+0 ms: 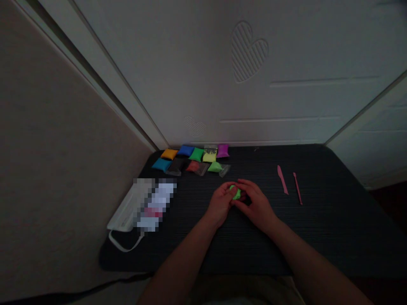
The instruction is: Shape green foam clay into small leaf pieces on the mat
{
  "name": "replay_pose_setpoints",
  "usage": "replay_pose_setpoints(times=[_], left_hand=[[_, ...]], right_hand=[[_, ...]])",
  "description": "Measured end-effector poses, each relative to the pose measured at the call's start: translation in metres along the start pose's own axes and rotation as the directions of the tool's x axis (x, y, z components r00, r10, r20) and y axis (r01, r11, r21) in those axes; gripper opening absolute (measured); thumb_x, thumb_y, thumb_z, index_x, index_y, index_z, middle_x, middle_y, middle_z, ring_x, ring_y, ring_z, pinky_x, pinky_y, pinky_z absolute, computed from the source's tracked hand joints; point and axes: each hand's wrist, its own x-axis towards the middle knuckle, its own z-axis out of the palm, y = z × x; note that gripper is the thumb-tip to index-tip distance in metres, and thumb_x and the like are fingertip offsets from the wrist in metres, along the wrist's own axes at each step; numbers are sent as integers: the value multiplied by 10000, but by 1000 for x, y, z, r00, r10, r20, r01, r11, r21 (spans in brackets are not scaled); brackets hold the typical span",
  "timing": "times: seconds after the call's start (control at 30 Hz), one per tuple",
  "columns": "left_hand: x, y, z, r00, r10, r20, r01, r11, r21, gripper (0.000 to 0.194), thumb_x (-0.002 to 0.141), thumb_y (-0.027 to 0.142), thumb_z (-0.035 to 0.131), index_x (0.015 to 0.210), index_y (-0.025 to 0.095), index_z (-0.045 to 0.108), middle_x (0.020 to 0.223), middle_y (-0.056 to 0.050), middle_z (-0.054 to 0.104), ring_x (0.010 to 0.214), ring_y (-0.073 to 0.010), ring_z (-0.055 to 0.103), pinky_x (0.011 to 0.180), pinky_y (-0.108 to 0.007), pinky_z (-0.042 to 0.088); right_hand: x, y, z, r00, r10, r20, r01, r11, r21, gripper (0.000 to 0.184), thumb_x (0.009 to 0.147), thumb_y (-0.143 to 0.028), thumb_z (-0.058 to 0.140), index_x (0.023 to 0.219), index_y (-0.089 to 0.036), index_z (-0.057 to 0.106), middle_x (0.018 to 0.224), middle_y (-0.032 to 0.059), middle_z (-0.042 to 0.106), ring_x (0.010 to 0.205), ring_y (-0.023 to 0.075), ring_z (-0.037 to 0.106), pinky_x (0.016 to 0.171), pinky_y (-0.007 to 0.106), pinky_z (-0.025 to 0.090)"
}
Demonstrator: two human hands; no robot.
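Observation:
Both my hands meet over the middle of the dark table (318,224). My left hand (220,204) and my right hand (254,203) are closed together around a small lump of light green clay (235,193), which shows between the fingers. The lump sits just above the tabletop, mostly covered by my fingers.
Several small bags of coloured clay (190,160) lie at the table's back left. Two pink modelling tools (282,180) (297,188) lie to the right of my hands. A white packet with a strap (127,212) rests at the left edge. A white panel stands behind.

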Motion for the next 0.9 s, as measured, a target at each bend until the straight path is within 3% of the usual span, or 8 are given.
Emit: replay_pose_setpoints(times=[0.23, 0.37, 0.53, 0.7, 0.9], left_hand=[[-2, 4, -3, 994, -41, 98, 55, 988, -147, 216, 758, 221, 525, 942, 124, 582, 905, -78, 626, 806, -148, 591, 779, -290, 432], [-4, 6, -2, 986, -72, 149, 90, 989, -118, 277, 746, 131, 540, 1022, 132, 551, 945, -75, 617, 878, -139, 574, 865, -293, 390], [-5, 8, -2, 994, -50, 101, 55, 997, -44, 272, 733, 171, 579, 1004, 152, 558, 919, -50, 614, 809, -111, 579, 759, -230, 429], [0, 3, -7, 997, -60, 52, 58, 998, 35, 215, 681, 176, 634, 884, 136, 576, 803, -23, 604, 731, -105, 573, 698, -246, 449], [3, 3, -9, 998, -59, 1, 58, 995, 83, 215, 635, 201, 672, 806, 123, 566, 728, -9, 589, 648, -92, 557, 644, -250, 451]], right_hand=[[3, 4, -3, 998, 31, -56, -31, 1000, 0, 220, 741, -242, 568, 959, -216, 566, 1098, 68, 541, 1054, 192, 474, 914, 383, 384], [5, 5, -10, 998, 30, -47, -30, 1000, 2, 205, 764, -243, 535, 965, -235, 576, 1125, 59, 518, 1066, 196, 461, 912, 393, 383], [3, 4, -12, 998, -57, -35, 55, 997, -50, 316, 703, -259, 606, 1015, -230, 567, 1006, 71, 534, 971, 216, 490, 840, 386, 428], [0, 7, -5, 990, -136, -29, 130, 982, -138, 227, 737, -213, 557, 964, -210, 568, 903, 66, 565, 873, 204, 507, 776, 380, 449], [-1, 6, -4, 995, -101, 4, 100, 988, -116, 192, 743, -184, 533, 932, -208, 556, 877, 57, 584, 838, 192, 527, 752, 357, 457]])
